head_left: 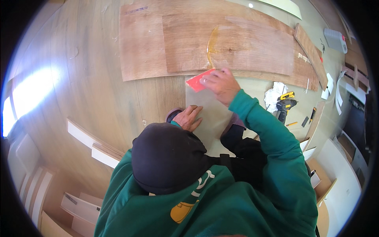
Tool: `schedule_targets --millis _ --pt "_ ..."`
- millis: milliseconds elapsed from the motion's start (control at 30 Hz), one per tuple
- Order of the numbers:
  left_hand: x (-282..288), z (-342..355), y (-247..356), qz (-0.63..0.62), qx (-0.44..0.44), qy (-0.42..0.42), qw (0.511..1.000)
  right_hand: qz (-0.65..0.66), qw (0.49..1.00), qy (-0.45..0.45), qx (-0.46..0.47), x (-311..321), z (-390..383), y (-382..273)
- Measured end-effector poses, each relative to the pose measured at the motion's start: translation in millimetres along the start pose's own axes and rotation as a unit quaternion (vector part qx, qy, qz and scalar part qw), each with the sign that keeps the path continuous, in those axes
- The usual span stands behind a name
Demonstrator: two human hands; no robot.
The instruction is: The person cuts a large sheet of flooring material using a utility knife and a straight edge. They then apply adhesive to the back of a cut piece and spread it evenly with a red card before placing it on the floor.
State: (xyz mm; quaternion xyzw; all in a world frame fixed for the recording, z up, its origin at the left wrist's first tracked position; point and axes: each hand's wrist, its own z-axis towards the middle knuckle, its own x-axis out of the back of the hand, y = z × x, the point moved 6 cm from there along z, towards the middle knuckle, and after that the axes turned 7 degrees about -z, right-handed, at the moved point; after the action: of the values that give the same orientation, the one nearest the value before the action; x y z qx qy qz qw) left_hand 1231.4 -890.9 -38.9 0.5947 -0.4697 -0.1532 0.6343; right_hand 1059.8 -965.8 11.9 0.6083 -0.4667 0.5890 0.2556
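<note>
My right hand (223,83) is closed around a flat red spreader (199,81), whose blade shows pale smears. It is just off the near edge of a thin reddish-brown wood sheet (252,47), which lies on a larger wood panel (140,43). A curved bead of amber glue (212,43) runs across the sheet, and a wet-looking sheen covers part of the surface. Nearer to me, my left hand (189,117) rests low beside my shoe with its fingers stretched out and nothing in them.
To the right lie a white cloth (272,96), a yellow-and-black power drill (286,104), a pencil (292,124) and a utility knife (312,115). A narrow wood board (310,53) crosses the panel's right end. White-edged strips (89,138) lie at the left; board pieces are stacked lower left.
</note>
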Motion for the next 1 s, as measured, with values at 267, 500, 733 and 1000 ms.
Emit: schedule_targets --millis 267,500,733,1000 --pt "-5 -2 -7 -0.007 -0.014 0.004 1.000 -0.021 0.978 0.190 -0.078 20 35 17" --pt "-3 0 -8 -0.003 -0.007 0.015 1.000 0.009 0.992 0.118 -0.036 -22 20 -34" --pt "-3 -5 -3 -0.018 0.000 0.031 0.999 -0.037 0.914 0.133 -0.381 1 -7 37" --pt "-42 -29 -54 -0.050 -0.055 -0.027 0.997 0.059 0.940 0.173 -0.289 -17 60 -68"
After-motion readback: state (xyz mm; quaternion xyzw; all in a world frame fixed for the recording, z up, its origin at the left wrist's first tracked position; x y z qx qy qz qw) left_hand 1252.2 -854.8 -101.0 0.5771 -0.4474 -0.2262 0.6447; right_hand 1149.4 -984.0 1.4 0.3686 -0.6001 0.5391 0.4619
